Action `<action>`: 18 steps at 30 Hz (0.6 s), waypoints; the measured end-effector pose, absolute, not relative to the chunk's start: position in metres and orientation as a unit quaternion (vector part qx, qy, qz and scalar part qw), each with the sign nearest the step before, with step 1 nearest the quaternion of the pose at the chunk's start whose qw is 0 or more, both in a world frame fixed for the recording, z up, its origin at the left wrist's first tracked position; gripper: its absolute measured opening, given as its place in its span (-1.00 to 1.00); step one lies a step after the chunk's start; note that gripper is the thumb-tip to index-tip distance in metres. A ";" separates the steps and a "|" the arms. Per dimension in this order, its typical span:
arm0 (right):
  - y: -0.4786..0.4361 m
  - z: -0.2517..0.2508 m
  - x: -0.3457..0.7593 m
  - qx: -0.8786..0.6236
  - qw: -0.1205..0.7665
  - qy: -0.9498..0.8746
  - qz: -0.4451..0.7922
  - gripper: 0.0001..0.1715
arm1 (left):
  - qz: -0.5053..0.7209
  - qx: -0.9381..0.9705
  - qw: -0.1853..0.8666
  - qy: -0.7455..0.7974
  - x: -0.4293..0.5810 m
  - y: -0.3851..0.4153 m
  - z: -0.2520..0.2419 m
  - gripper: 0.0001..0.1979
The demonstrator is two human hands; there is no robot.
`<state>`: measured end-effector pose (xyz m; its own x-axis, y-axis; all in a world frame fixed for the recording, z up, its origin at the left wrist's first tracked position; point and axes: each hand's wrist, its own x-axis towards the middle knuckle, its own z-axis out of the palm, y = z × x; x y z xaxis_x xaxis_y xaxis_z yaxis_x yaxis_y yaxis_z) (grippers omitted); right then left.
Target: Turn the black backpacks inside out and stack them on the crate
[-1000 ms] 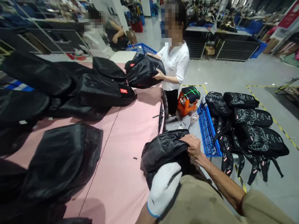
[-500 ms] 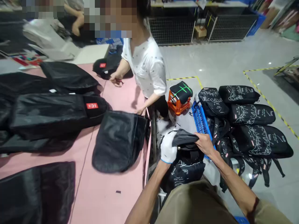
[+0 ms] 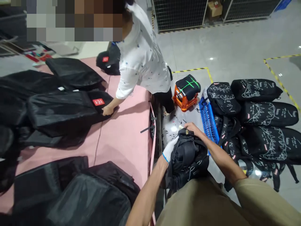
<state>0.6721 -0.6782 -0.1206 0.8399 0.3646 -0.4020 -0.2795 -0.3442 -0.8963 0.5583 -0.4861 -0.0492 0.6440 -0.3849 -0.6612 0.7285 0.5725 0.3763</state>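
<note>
A black backpack with white line prints is in front of my lap, beside the table edge. My left hand, in a white glove, is closed on its left side near the upper edge; the fingertips are partly hidden behind the fabric. Bare, my right hand grips the far upper rim of the same backpack, close to a small gold-coloured tag. Several black bags lie to my left on the pink-covered table; the nearest black bag is at the lower left.
Across the table a co-worker in a white shirt reaches to a black bag with a red label. An orange stool and a blue crate stand on the floor. Several printed black backpacks lie at the right.
The backpack's upper fabric, pulled out between my hands before, is now lower and bunched. A black bag has shifted toward me on the table. The co-worker has leaned toward the labelled bag.
</note>
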 end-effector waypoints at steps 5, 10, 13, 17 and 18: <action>-0.727 -0.092 0.644 -0.764 0.559 -0.051 0.317 -0.61 | -0.319 0.479 0.795 0.193 0.543 -0.472 -0.056 -0.50; -0.768 -0.078 0.586 -0.779 0.584 0.017 0.229 -0.26 | -0.254 0.694 0.667 0.096 0.547 -0.455 -0.066 -0.45; -0.756 -0.086 0.558 -0.827 0.543 0.121 0.086 -0.05 | -0.192 0.760 0.616 0.075 0.544 -0.458 -0.069 -0.43; -0.728 -0.088 0.546 -0.853 0.476 0.216 -0.004 0.00 | -0.144 0.796 0.582 0.087 0.541 -0.459 -0.064 -0.47; -0.726 -0.084 0.546 -0.856 0.465 0.226 -0.004 0.00 | -0.137 0.799 0.579 0.090 0.542 -0.456 -0.062 -0.48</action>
<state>0.5457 -0.7260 -0.0842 0.8977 -0.3908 -0.2036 -0.3836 -0.4657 -0.7975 0.5422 -0.4564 -0.0617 0.9466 -0.0148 -0.3221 0.3015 -0.3139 0.9003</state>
